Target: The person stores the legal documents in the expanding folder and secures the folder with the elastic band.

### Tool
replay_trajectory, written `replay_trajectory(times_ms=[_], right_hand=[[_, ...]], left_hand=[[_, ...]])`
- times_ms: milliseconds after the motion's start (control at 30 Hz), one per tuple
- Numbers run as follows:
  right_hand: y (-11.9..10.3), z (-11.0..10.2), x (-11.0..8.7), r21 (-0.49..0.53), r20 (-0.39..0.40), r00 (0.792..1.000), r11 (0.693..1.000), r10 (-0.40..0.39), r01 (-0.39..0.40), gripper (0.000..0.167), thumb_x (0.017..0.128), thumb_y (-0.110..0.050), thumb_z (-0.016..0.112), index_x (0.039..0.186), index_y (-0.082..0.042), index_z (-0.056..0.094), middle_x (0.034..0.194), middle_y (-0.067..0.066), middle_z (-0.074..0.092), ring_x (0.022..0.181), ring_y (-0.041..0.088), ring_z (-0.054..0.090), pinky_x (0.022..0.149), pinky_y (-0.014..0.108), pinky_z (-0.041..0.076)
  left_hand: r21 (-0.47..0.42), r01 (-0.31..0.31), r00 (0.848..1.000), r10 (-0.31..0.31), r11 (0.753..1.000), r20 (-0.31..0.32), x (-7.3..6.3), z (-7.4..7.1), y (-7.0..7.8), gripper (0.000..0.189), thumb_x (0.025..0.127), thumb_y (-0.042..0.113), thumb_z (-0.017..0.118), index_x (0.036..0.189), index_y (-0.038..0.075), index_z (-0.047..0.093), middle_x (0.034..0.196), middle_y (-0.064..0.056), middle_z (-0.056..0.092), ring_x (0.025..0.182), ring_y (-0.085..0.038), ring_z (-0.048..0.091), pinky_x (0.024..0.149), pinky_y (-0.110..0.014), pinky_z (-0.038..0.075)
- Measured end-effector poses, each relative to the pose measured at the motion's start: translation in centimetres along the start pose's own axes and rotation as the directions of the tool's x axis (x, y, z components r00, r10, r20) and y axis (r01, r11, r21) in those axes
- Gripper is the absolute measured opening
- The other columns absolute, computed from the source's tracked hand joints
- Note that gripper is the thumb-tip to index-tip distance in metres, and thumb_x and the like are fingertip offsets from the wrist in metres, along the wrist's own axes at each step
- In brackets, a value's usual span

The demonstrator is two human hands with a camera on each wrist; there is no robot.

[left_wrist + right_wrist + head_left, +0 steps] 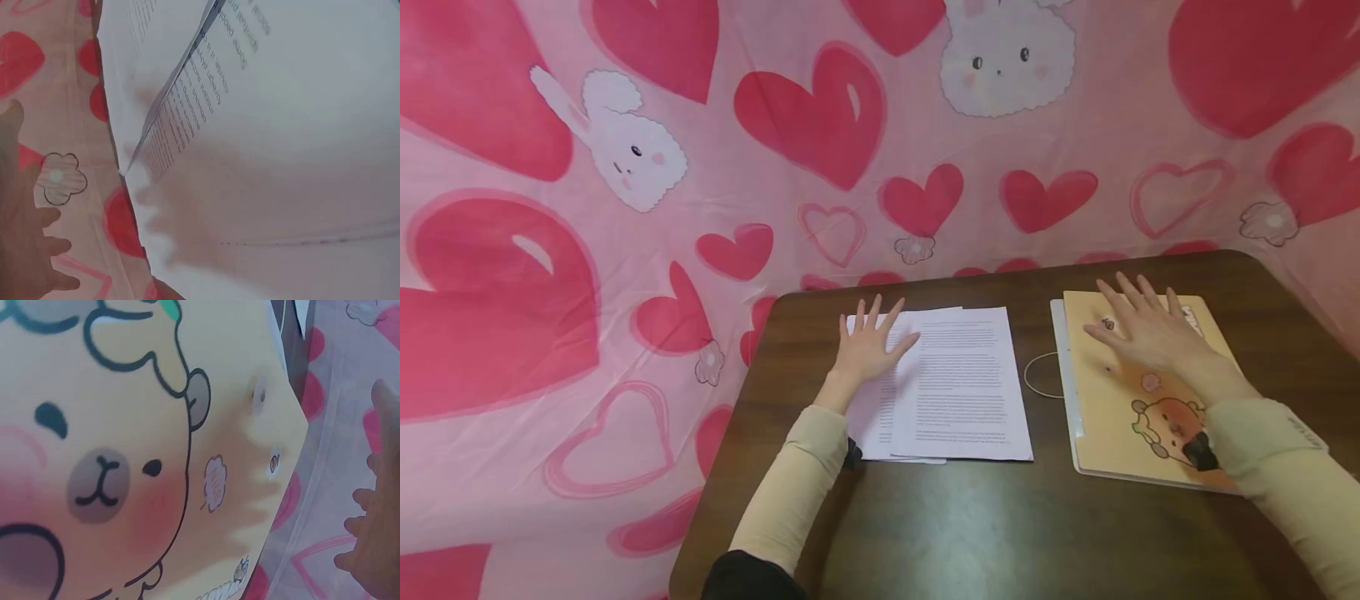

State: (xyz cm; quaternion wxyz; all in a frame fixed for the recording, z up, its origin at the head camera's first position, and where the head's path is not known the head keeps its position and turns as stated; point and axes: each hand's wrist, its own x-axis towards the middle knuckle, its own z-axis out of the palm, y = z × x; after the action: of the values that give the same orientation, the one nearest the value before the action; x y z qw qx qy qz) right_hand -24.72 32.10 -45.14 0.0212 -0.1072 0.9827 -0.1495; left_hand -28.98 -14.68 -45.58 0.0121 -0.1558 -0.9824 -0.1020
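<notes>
With fingers spread, my left hand [867, 350] hovers over the left edge of some printed sheets [962, 383] lying overlapped on the table. In the left wrist view that hand [28, 225] shows at the left, apart from the paper [300, 156], and its shadow falls on the page. My right hand [1150, 329], fingers also spread, is above a yellow folder [1105, 392] with a cartoon animal on its cover. The right wrist view has this hand [378, 512] at the right, off the folder's surface [244, 337]. Neither hand holds anything.
A thin pale loop of cord [1028, 379] sticks out from the folder's left side. White edges [1060, 333] show under the cover. The dark wooden table [955, 533] has rounded corners, and a pink cloth [820, 242] with hearts and rabbits hangs behind it.
</notes>
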Motion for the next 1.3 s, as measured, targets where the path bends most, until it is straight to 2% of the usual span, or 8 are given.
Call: replay_trajectory(times_ms=[300, 467, 567, 633, 800, 867, 1100, 1300], right_hand=[[0.5, 0.0, -0.4, 0.023, 0.032, 0.999, 1.000, 0.007, -0.008, 0.099, 0.111, -0.064, 0.048, 0.177, -0.011, -0.002, 0.182, 0.032, -0.007, 0.165, 0.064, -0.003, 0.126, 0.087, -0.004], [0.5, -0.1, -0.2, 0.029, 0.039, 0.999, 1.000, 0.008, -0.009, 0.099, 0.111, -0.064, 0.049, 0.177, -0.011, -0.002, 0.181, 0.034, -0.004, 0.166, 0.063, -0.004, 0.125, 0.088, -0.004], [0.5, 0.0, -0.2, 0.034, 0.049, 0.999, 0.999, 0.010, -0.012, 0.099, 0.111, -0.064, 0.049, 0.177, -0.011, -0.001, 0.181, 0.035, -0.002, 0.165, 0.064, -0.002, 0.124, 0.089, -0.003], [0.5, 0.2, -0.2, 0.033, 0.061, 0.998, 0.999, 0.012, -0.014, 0.099, 0.111, -0.064, 0.049, 0.177, -0.010, -0.001, 0.180, 0.036, 0.000, 0.164, 0.066, 0.001, 0.124, 0.089, -0.002], [0.5, 0.5, -0.5, 0.008, 0.099, 0.995, 1.000, 0.017, -0.018, 0.099, 0.111, -0.065, 0.047, 0.177, -0.009, 0.000, 0.179, 0.037, 0.003, 0.161, 0.070, 0.007, 0.123, 0.090, 0.001], [0.5, 0.6, -0.7, 0.013, 0.116, 0.993, 1.000, 0.021, -0.023, 0.099, 0.111, -0.066, 0.047, 0.177, -0.008, 0.001, 0.180, 0.037, 0.004, 0.160, 0.071, 0.007, 0.122, 0.090, 0.001], [0.7, 0.8, -0.8, 0.052, 0.179, 0.982, 0.996, 0.056, -0.066, 0.102, 0.109, -0.071, 0.047, 0.176, -0.007, 0.006, 0.180, 0.036, 0.002, 0.160, 0.071, 0.003, 0.122, 0.089, -0.007], [1.2, 1.0, -0.8, 0.041, 0.195, 0.979, 0.996, 0.065, -0.074, 0.101, 0.109, -0.071, 0.047, 0.176, -0.004, 0.010, 0.178, 0.039, 0.006, 0.159, 0.072, 0.005, 0.122, 0.090, -0.005]], left_hand=[[0.021, -0.080, 0.994, 0.078, 0.997, 0.083, -0.2, 1.0, 2.2, 0.085, 0.106, 0.077, 0.040, 0.177, 0.039, 0.015, 0.188, -0.010, 0.011, 0.174, -0.042, 0.006, 0.134, -0.078, 0.010], [0.063, -0.176, 0.976, 0.166, 0.982, 0.142, -0.8, 1.8, 4.3, 0.086, 0.105, 0.078, 0.040, 0.177, 0.040, 0.011, 0.188, -0.008, 0.010, 0.174, -0.042, 0.007, 0.135, -0.076, 0.012], [0.100, -0.254, 0.956, 0.234, 0.962, 0.177, -1.4, 2.6, 5.7, 0.087, 0.105, 0.079, 0.040, 0.177, 0.041, 0.010, 0.188, -0.007, 0.012, 0.174, -0.041, 0.011, 0.135, -0.075, 0.014], [0.114, -0.311, 0.937, 0.285, 0.943, 0.201, -1.8, 3.0, 6.9, 0.087, 0.105, 0.079, 0.042, 0.177, 0.041, 0.012, 0.188, -0.006, 0.013, 0.174, -0.040, 0.013, 0.135, -0.074, 0.015], [0.070, -0.446, 0.872, 0.416, 0.892, 0.259, -2.6, 3.1, 9.8, 0.087, 0.105, 0.076, 0.048, 0.177, 0.037, 0.019, 0.187, -0.005, 0.016, 0.174, -0.038, 0.012, 0.137, -0.072, 0.015], [0.049, -0.481, 0.851, 0.452, 0.875, 0.268, -2.8, 3.3, 10.9, 0.087, 0.105, 0.076, 0.049, 0.177, 0.037, 0.020, 0.187, -0.004, 0.017, 0.174, -0.037, 0.013, 0.137, -0.070, 0.015], [0.113, -0.555, 0.810, 0.505, 0.824, 0.298, -3.3, 4.7, 13.9, 0.092, 0.103, 0.080, 0.047, 0.177, 0.035, 0.019, 0.187, 0.000, 0.016, 0.175, -0.029, 0.015, 0.139, -0.064, 0.018], [0.125, -0.593, 0.776, 0.523, 0.796, 0.353, -3.5, 5.9, 15.7, 0.095, 0.102, 0.084, 0.044, 0.178, 0.035, 0.015, 0.188, 0.002, 0.013, 0.175, -0.025, 0.012, 0.141, -0.059, 0.016]])
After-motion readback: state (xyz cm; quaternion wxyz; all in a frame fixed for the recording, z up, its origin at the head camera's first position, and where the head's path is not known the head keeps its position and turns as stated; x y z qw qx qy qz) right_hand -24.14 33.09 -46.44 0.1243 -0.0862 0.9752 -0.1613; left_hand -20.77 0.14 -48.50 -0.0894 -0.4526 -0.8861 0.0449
